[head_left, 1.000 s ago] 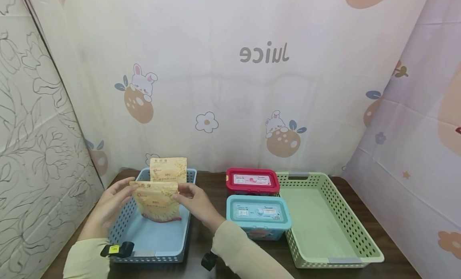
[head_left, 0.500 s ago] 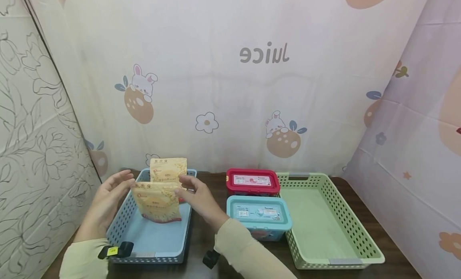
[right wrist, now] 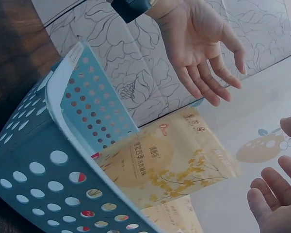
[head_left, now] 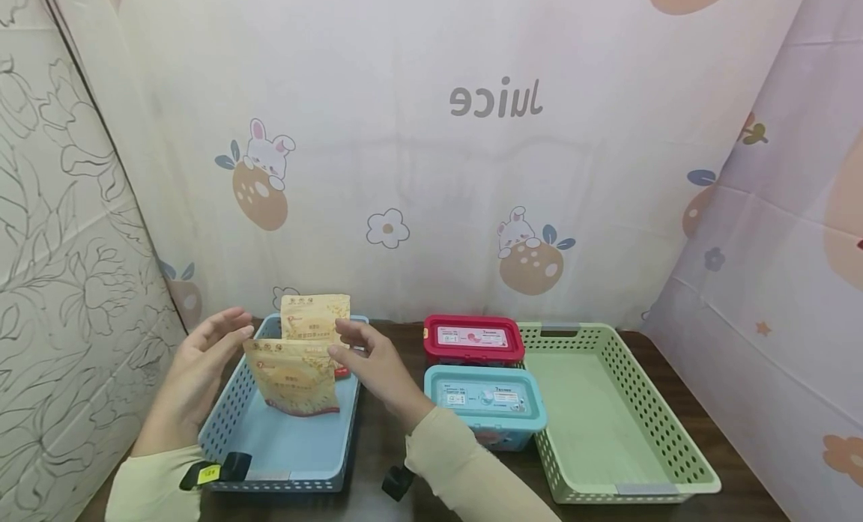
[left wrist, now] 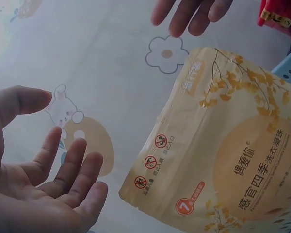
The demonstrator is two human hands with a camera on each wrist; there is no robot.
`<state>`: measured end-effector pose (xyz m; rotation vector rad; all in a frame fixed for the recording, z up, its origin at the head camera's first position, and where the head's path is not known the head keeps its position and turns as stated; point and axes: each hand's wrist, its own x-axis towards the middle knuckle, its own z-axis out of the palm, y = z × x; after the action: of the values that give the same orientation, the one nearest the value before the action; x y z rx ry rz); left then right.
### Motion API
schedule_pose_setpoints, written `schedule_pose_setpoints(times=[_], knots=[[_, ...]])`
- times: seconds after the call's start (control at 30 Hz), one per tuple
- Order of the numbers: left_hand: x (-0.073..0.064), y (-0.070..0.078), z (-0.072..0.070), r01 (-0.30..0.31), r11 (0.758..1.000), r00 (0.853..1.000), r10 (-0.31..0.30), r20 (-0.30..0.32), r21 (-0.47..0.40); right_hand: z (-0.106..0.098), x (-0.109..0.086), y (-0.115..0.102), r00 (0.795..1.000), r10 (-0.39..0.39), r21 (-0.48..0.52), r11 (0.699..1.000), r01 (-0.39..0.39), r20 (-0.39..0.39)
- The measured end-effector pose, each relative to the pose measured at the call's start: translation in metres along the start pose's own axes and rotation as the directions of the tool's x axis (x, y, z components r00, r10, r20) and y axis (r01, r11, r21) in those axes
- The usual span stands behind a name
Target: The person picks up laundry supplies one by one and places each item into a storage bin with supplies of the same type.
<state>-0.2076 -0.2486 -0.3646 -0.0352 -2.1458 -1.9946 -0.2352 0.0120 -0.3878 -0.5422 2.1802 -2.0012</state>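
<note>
Two yellow pouches of laundry capsules stand upright in the blue basket [head_left: 297,451], one behind the other. The front pouch [head_left: 294,380] partly covers the back pouch [head_left: 310,312]. To the left of the front pouch is my left hand [head_left: 192,376], fingers loosely bent and apart from it, as the left wrist view shows. My right hand [head_left: 380,368] hovers by the pouch's upper right corner. In the right wrist view a gap lies between the right hand's fingers [right wrist: 271,187] and the pouch. Neither hand holds anything.
Right of the blue basket, a red-lidded box [head_left: 473,338] stands behind a light blue-lidded box [head_left: 485,402]. A green basket [head_left: 593,417] is at the right, beside the boxes. A printed curtain [head_left: 404,147] hangs behind the dark wooden table [head_left: 377,432].
Both hands have let go of the front pouch's top corners and drawn slightly apart, left hand leftward, right hand a little rightward. The pouch stays standing in the basket.
</note>
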Motion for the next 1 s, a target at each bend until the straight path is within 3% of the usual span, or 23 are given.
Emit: schedule_pose_setpoints(times=[0.33, 0.57, 0.83, 1.0], knots=[[-0.003, -0.001, 0.005, 0.036, 0.999, 0.999, -0.036, 0.040, 0.006, -0.006, -0.006, -0.001, 1.000, 0.009, 0.006, 1.000, -0.009, -0.002], [-0.003, 0.000, 0.013, 0.034, 0.999, 0.994, -0.038, 0.101, 0.041, -0.013, -0.007, 0.001, 1.000, -0.003, -0.015, 1.000, 0.003, -0.009], [-0.008, 0.001, 0.030, 0.023, 0.997, 0.988, -0.034, 0.151, 0.075, -0.026, -0.015, 0.008, 1.000, 0.009, -0.020, 1.000, -0.010, -0.027], [-0.014, 0.001, 0.046, 0.025, 0.999, 0.977, -0.030, 0.209, 0.028, -0.034, -0.023, 0.012, 0.998, 0.025, -0.018, 0.999, -0.026, -0.050]])
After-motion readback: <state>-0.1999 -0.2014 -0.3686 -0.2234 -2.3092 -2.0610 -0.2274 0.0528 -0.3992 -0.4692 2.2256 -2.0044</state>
